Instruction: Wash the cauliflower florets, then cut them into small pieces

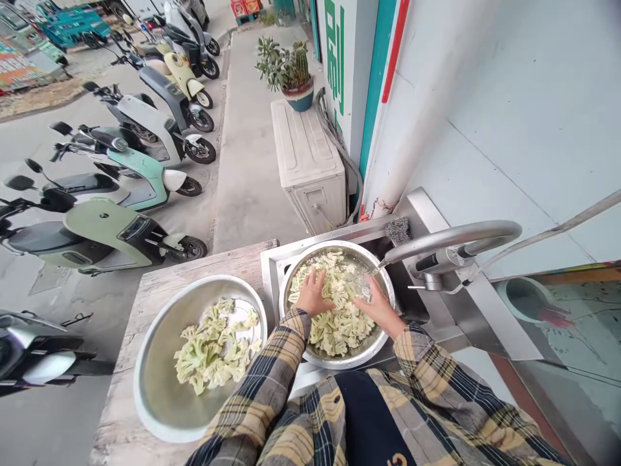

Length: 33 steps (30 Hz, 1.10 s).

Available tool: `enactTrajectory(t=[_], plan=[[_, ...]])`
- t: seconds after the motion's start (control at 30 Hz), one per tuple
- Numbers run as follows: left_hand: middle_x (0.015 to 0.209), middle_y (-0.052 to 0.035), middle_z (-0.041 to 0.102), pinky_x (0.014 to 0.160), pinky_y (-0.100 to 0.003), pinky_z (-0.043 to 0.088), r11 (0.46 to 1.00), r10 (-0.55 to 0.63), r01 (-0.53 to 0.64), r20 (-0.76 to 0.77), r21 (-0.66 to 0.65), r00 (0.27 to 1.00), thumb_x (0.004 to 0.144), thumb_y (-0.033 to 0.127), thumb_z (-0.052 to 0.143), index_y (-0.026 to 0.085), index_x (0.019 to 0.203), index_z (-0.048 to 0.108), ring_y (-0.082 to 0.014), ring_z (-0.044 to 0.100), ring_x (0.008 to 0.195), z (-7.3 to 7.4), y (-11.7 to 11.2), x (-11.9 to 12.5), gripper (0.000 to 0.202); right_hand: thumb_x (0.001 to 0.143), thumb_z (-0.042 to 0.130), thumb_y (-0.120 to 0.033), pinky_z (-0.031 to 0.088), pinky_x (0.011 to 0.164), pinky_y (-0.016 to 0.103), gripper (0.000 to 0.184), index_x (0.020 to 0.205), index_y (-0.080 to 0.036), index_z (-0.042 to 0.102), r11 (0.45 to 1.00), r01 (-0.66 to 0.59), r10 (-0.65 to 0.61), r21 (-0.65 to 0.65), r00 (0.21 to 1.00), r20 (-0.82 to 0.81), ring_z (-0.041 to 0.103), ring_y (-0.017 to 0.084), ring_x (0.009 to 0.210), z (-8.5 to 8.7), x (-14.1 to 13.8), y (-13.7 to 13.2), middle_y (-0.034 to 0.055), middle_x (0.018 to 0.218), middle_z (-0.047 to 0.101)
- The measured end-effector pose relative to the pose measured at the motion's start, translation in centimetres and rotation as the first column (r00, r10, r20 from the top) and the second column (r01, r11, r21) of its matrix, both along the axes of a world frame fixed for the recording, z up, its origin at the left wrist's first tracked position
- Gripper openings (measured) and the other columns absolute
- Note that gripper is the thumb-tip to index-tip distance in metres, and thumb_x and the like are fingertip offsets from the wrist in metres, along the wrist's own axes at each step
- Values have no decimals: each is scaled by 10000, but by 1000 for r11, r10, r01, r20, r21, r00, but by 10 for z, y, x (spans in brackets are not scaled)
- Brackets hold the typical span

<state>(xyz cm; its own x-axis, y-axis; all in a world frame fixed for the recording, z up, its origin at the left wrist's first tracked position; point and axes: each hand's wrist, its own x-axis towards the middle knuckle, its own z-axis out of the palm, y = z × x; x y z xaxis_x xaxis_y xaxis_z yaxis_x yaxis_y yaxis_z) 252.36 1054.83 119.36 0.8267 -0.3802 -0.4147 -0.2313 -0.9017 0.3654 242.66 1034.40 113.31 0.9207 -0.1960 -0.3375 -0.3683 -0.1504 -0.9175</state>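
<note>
Head view: cauliflower florets (334,333) crowd a metal basin (339,364) set at the sink (268,275), and could spill over its rim, I judge, if stirred hard or if water from the curved faucet (456,234) fills it too high. The person's left hand (314,294) and right hand (379,305) are over these florets, fingers spread, gripping nothing; whether fingertips press in, I cannot tell. Besides florets, this basin holds water. On the left, a second basin (158,362) on a wooden table (204,264) holds a looser pile of florets, bare metal around them.
</note>
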Motion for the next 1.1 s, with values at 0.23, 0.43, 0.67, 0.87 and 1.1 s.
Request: enactTrajectory(t=[0.23, 0.43, 0.67, 0.87, 1.1], plan=[[1568, -208, 75, 1029, -623, 287, 998, 6, -3, 43, -62, 999, 553, 288, 793, 216, 1422, 380, -500, 203, 1372, -5, -30, -8, 965, 781, 622, -353, 318, 1100, 515, 591, 1350, -251, 497, 994, -88, 83, 58, 992, 94, 379, 285, 1350, 11, 29, 50, 100, 1433, 453], [1221, -111, 569, 1041, -428, 378, 805, 163, -104, 50, -584, 985, 637, 95, 588, 179, 1210, 510, -252, 518, 1185, 7, -4, -36, 585, 795, 597, -221, 333, 1103, 477, 463, 1256, -259, 602, 970, -223, 244, -99, 873, 422, 434, 259, 1303, 67, 13, 46, 80, 1384, 513], [1318, -112, 522, 947, -419, 445, 820, 381, -400, -131, -409, 915, 758, 265, 610, 205, 1258, 507, -269, 523, 1172, 25, 29, -26, 514, 856, 479, -262, 284, 1132, 484, 439, 1286, -246, 566, 999, -41, 48, -31, 960, 276, 395, 252, 1345, 25, 29, 1, 77, 1412, 489], [1527, -193, 221, 1064, -547, 312, 958, 45, -79, -130, -274, 990, 572, 490, 802, 221, 1484, 248, -401, 230, 1391, 18, 14, -22, 1101, 782, 591, -425, 286, 1115, 526, 665, 1398, -239, 424, 996, 74, -72, 58, 997, -38, 343, 297, 1369, -22, 47, 8, 109, 1459, 419], [1438, -218, 326, 1053, -600, 295, 997, -54, 54, -11, -51, 998, 455, 323, 866, 211, 1487, 261, -435, 354, 1306, 1, -5, -26, 1201, 773, 639, -411, 289, 1122, 454, 505, 1259, -281, 592, 909, -394, 372, 133, 914, 161, 386, 274, 1344, 1, 43, 24, 64, 1438, 438]])
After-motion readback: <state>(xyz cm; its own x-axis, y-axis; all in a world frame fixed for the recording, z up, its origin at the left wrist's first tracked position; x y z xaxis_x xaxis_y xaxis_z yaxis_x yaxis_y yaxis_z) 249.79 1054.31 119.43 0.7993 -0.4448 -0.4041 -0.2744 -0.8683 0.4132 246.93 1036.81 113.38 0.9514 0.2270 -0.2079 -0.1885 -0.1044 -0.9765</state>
